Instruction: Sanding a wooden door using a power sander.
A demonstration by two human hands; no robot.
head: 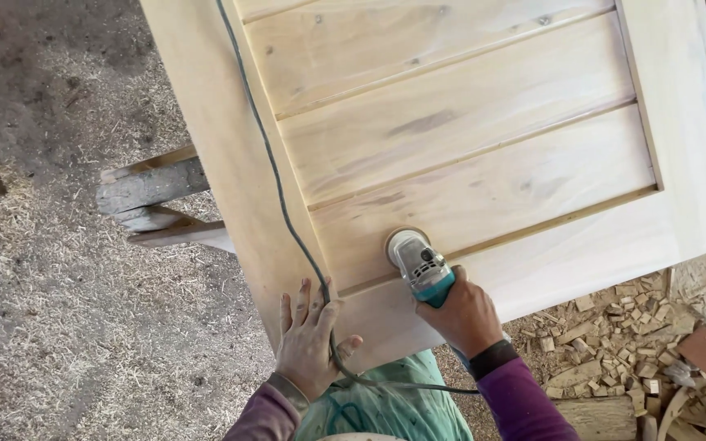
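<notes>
A pale wooden door [467, 155] with horizontal planks in a frame lies flat across a support. My right hand [467, 314] grips a teal and grey angle grinder [418, 263], whose sanding disc rests on the lowest plank near the frame's bottom rail. My left hand [308, 339] lies flat, fingers spread, on the door's near corner. The grinder's dark cord [275, 188] runs along the door's left stile, passes under my left hand and loops back toward the tool.
Rough wooden trestle beams [153, 200] stick out from under the door at the left. The ground [51, 310] is covered in sawdust and shavings. A heap of small wood offcuts [639, 343] lies at the lower right.
</notes>
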